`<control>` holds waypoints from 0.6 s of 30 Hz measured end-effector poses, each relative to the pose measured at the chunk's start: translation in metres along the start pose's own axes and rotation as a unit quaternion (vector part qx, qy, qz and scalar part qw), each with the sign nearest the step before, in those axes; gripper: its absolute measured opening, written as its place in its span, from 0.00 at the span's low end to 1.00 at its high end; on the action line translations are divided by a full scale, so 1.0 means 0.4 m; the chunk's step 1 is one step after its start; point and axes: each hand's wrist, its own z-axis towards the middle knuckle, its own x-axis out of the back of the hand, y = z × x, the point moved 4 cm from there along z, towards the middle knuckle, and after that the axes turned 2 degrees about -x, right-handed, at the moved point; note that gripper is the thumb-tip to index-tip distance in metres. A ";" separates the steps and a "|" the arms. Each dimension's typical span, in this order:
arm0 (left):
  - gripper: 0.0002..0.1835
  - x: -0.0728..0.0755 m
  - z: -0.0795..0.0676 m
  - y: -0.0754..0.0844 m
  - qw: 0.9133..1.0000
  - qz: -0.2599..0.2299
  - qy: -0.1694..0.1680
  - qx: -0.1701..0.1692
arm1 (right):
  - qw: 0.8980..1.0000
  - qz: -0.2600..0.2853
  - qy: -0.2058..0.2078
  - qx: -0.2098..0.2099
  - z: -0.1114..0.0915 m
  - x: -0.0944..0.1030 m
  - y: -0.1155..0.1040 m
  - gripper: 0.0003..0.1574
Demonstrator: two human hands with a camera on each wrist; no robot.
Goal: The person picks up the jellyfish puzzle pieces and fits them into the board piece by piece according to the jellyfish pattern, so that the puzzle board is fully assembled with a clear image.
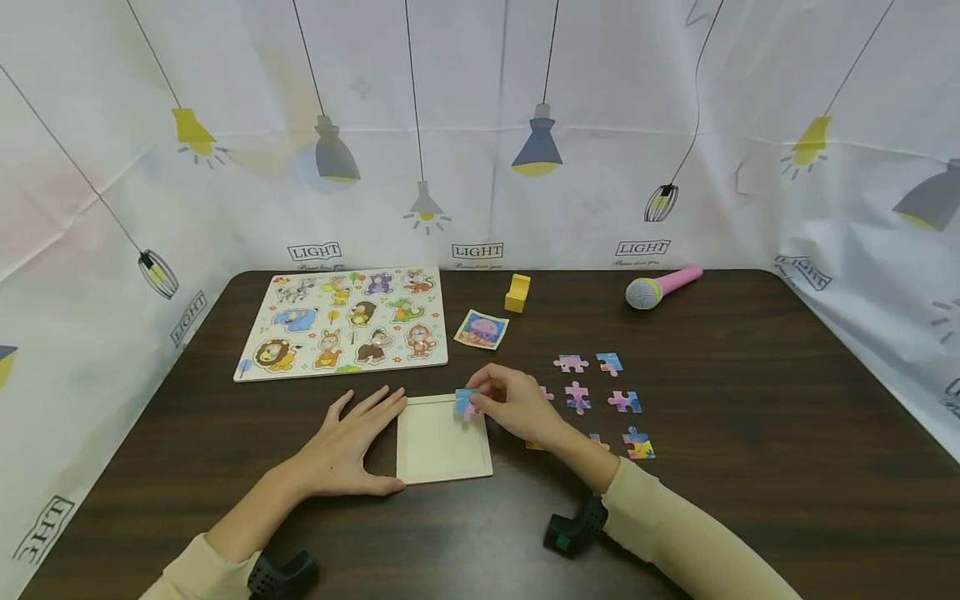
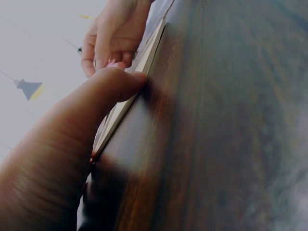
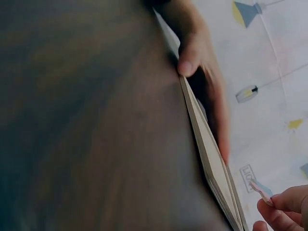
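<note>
A shallow, cream puzzle tray [image 1: 442,454] lies flat on the dark table. My left hand [image 1: 341,454] is spread along its left side, thumb tip at the near corner and index fingertip by the far one; in the left wrist view the thumb [image 2: 108,86] rests against the tray's edge [image 2: 122,113]. Over the tray's far right corner, my right hand [image 1: 517,404] pinches a blue-and-pink jigsaw piece [image 1: 465,402] between thumb and fingers. The right wrist view shows that piece [image 3: 262,192] edge-on, raised above the tray.
Several loose jigsaw pieces [image 1: 577,397] lie in rows to the right, some partly behind my right hand. Farther back are an animal peg board [image 1: 311,342], a small picture card [image 1: 481,330], a yellow block [image 1: 517,293] and a pink toy microphone [image 1: 663,287]. A printed curtain [image 1: 465,100] hangs behind.
</note>
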 end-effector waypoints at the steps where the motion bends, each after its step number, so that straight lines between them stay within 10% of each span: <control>1: 0.55 0.000 -0.001 -0.001 1.000 -0.001 0.000 0.002 | 1.000 0.004 0.005 0.001 0.000 -0.007 -0.003 0.07; 18: 0.53 0.000 0.003 -0.005 1.000 -0.017 -0.005 0.020 | 0.998 -0.015 0.054 0.015 0.037 -0.099 -0.028 0.05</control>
